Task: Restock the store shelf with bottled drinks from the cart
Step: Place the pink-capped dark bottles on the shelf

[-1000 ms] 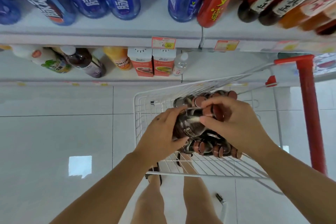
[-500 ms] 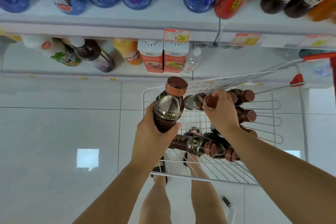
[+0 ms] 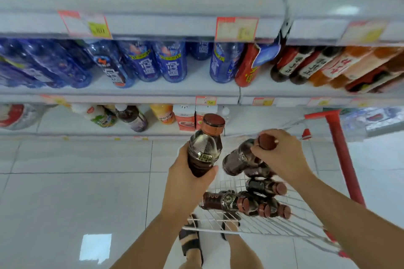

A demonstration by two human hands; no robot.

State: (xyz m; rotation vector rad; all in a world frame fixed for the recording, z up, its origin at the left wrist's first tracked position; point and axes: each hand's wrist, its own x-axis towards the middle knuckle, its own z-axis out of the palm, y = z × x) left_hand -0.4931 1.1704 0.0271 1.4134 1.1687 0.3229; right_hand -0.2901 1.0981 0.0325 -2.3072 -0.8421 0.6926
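In the lower centre of the frame the person stands over a white wire shopping cart [image 3: 262,228] with a red handle post [image 3: 341,153], and each hand has one bottle. The left hand [image 3: 188,185] is wrapped around the lower body of a dark brown plastic drink bottle with a reddish-brown cap [image 3: 205,148]; the fingers are closed around it and it is upright, lifted above the left rim of the cart. The right hand [image 3: 282,155] grips a second dark bottle of the same kind [image 3: 238,159] at its cap and neck, so its body hangs down and to the left, tilted, just beside the first one. Several more dark bottles [image 3: 247,202] lie on their sides in the cart basket, below the hands. The white store shelves [image 3: 153,4] fill the upper part of the frame, with blue bottles [image 3: 170,63] in the middle row and dark bottles with white labels [image 3: 290,65] at the right. I think the risk is mostly in the right hand: a hold only at the cap is weak, and the heavy body can swing and slip out, or knock against the bottle in the left hand. Also the shelf rows look full and leaning, so pushing a new bottle in carelessly may tip its neighbours. Which shelf place is intended I cannot tell.
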